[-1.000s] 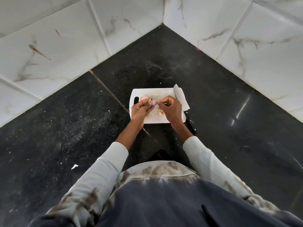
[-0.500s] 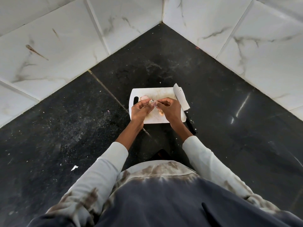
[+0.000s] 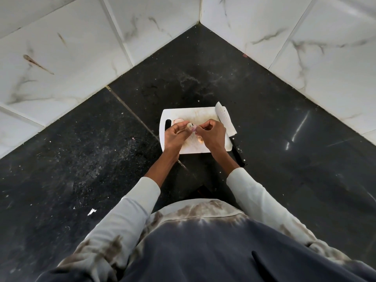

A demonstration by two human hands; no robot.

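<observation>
Little has shifted in the last second: both hands have kept their place over the board, and the small pale clove with pink-purple skin [image 3: 190,126] has turned slightly between the fingertips, so that a pale rounded end now faces up.

The left hand [image 3: 174,137] holds the clove from the left, with thumb and fingers curled round it. The right hand [image 3: 213,136] meets it from the right, fingers bent and tips pinching its purple side; whether they grip the skin alone or the flesh too cannot be told. The clove hangs between the two hands, raised above the far left part of the white rectangular plastic cutting board [image 3: 195,113], near the dark handle slot [image 3: 167,125] in its left end.

On the board, a pinkish scrap of peel [image 3: 179,120] lies just beyond the left hand's fingers, and another pale orange-pink piece [image 3: 200,139] lies between the hands, partly hidden by the right one. A knife with a broad white blade and a black riveted handle [image 3: 225,121] lies along the board's right edge, blade on the board and pointing away from the person, handle reaching off the near right corner onto the black polished stone surface [image 3: 284,139].

The board lies in a corner of that surface, where two walls of white marbled tile [image 3: 61,58] meet. Dust and pale crumbs speckle the stone to the left, and a small white scrap [image 3: 91,211] lies well apart from the board, near the left sleeve [image 3: 130,210]. Both sleeves are pale grey with brown stains.
</observation>
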